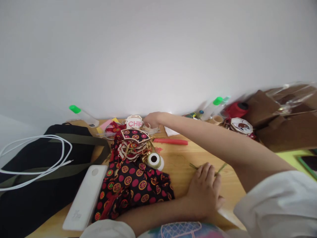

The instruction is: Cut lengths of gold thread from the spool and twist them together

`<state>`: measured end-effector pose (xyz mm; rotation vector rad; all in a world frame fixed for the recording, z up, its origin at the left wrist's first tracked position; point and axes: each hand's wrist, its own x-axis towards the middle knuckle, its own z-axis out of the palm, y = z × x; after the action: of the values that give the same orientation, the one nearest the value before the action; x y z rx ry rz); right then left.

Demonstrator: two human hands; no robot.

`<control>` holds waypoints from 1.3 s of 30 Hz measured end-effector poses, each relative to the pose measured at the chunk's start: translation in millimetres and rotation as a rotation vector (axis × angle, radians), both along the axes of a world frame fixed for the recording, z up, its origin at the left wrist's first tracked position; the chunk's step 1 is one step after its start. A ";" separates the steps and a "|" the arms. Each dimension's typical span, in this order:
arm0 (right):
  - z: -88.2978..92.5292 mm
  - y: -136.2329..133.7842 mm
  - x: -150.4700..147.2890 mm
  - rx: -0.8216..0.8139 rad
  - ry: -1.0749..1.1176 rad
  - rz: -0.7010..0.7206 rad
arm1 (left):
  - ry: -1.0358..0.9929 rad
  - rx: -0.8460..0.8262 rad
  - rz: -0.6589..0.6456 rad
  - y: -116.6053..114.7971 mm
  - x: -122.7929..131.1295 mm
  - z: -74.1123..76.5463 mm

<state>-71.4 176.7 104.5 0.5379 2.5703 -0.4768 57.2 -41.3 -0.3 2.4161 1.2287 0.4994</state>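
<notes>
My left hand [206, 186] lies on the wooden table [177, 158] with its fingers laid out flat. A thin green cord [221, 168] passes under it, an end showing on each side. My right hand [153, 119] reaches across to the back, beside a pale tag with pink letters [135, 123]. Its fingers point down at a clear, ring-shaped roll [152, 130]; their tips are hidden, so I cannot tell if they grip it. Just in front sit a stack of patterned fan-shaped pieces [135, 136] and a spool with a white, black-centred face [154, 159].
Black patterned cloth [138, 185] spreads in front, with a white power bank [85, 198], a white cable [61, 152] and a dark bag [49, 195] on the left. A red stick [170, 141] lies mid-table. Green-capped bottles [210, 107] and a brown box [284, 129] stand back right.
</notes>
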 end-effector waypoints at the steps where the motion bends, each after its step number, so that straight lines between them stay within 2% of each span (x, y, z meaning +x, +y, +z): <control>1: -4.0 0.2 -0.9 0.016 -0.024 0.002 | 0.003 0.007 0.003 0.0 0.0 -0.3; 4: -8.7 -0.6 -1.9 0.055 -0.069 -0.005 | 0.020 0.022 0.006 0.0 0.3 -1.0; 6: -5.1 -0.6 -0.1 0.061 -0.066 -0.013 | 0.027 0.027 0.000 -0.2 0.7 -1.8; 9: 12.3 2.2 12.0 0.067 -0.033 -0.034 | 0.031 0.025 -0.001 -0.8 1.4 -3.6; 12: 41.1 2.0 45.7 0.062 0.097 -0.086 | 0.043 0.028 -0.002 -1.3 1.5 -4.4; 14: 61.1 -6.1 81.7 -0.028 0.356 -0.239 | 0.055 0.029 -0.007 -1.2 1.0 -3.4; 17: 82.4 -34.1 146.5 -0.085 0.660 -0.468 | 0.085 0.003 -0.001 -0.5 0.1 -0.9; 21: 88.4 -84.4 223.1 -0.262 1.030 -0.864 | 0.094 0.025 0.030 -0.5 -1.1 -0.9; 23: 84.5 -105.1 249.9 -0.380 1.161 -0.990 | 0.092 0.057 0.031 -1.3 -2.0 -0.9; 26: 72.3 -127.0 277.0 -0.547 1.285 -1.058 | 0.046 0.139 0.050 -3.3 -4.4 4.5; 28: 59.6 -137.6 289.6 -0.677 1.355 -1.088 | -0.049 0.244 0.040 -3.7 -6.5 14.2; 31: 35.1 -151.8 304.0 -0.912 1.428 -1.166 | -0.252 0.366 0.071 0.1 -7.9 37.3; 33: 17.2 -162.0 310.8 -1.049 1.435 -1.199 | -0.376 0.276 0.158 6.1 -5.3 55.4; 35: -0.1 -173.4 314.9 -1.123 1.434 -1.204 | -0.512 0.071 0.238 13.8 1.1 71.3; 37: -15.3 -185.5 316.2 -1.104 1.435 -1.220 | -0.601 -0.173 0.268 21.2 10.9 81.0; 39: -27.8 -196.8 315.6 -1.020 1.440 -1.263 | -0.680 -0.399 0.300 26.0 22.2 82.9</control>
<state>244.2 -20.1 76.7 1.7032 1.8282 -3.2133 79.4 -15.3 82.6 1.5397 1.2196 0.9588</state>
